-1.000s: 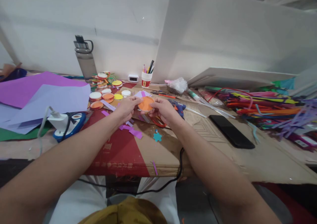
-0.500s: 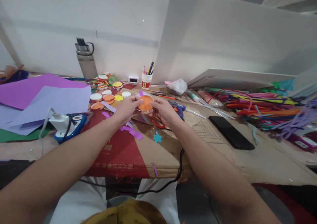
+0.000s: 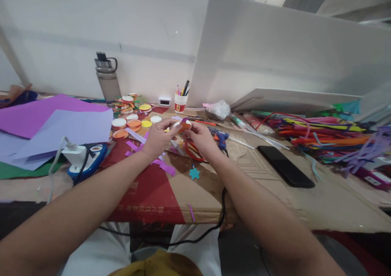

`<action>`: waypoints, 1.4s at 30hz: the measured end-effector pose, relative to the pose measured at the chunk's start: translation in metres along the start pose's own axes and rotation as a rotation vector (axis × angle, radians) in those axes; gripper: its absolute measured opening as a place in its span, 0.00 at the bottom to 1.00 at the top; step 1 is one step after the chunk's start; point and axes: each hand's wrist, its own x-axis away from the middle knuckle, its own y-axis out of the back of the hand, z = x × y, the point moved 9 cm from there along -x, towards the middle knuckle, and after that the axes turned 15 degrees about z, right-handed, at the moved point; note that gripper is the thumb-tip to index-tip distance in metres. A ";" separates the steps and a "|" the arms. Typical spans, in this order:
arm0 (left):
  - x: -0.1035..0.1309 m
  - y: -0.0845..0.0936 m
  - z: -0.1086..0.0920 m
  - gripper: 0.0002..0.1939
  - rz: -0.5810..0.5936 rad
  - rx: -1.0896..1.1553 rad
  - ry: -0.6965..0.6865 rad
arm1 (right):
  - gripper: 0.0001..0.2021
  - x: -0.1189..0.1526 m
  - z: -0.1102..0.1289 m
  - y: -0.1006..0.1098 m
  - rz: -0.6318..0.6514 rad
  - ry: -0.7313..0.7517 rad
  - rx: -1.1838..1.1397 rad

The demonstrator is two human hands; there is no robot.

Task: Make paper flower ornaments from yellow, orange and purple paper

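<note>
Between my two hands, above the cardboard-covered table, is a small round orange and white paper disc (image 3: pixel 184 127), tilted so its edge and a dark purple bit show. My left hand (image 3: pixel 161 137) pinches its left side, and my right hand (image 3: pixel 200 137) grips the right side with closed fingers. Beneath my hands lie purple paper strips (image 3: pixel 166 168) and red-orange scissors handles (image 3: pixel 194 152). A teal paper star (image 3: pixel 194 172) rests nearer me. Left of my hands sit several similar round pieces, among them an orange one (image 3: pixel 134 124) and a yellow one (image 3: pixel 146 123).
A glue gun (image 3: pixel 222 139) and a black phone (image 3: pixel 285 166) lie to the right, before bundled pipe cleaners (image 3: pixel 324 133). At left are purple paper sheets (image 3: pixel 67 129) and a plugged-in power strip (image 3: pixel 87 162). Behind stand a bottle (image 3: pixel 108 80) and a pen cup (image 3: pixel 181 103).
The orange disc, which faced me flat half a second ago, is now tipped so its edge shows. Both hands still hold it in nearly the same place.
</note>
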 end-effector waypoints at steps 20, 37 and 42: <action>-0.004 0.041 0.019 0.16 -0.217 0.288 0.062 | 0.10 0.020 0.052 0.051 -0.266 -0.164 1.057; -0.007 0.063 0.024 0.14 -0.320 0.379 0.046 | 0.17 0.021 0.028 0.025 -0.141 -0.267 0.897; -0.007 0.070 0.026 0.14 -0.339 0.377 0.041 | 0.09 0.027 0.045 0.003 -0.025 -0.057 0.440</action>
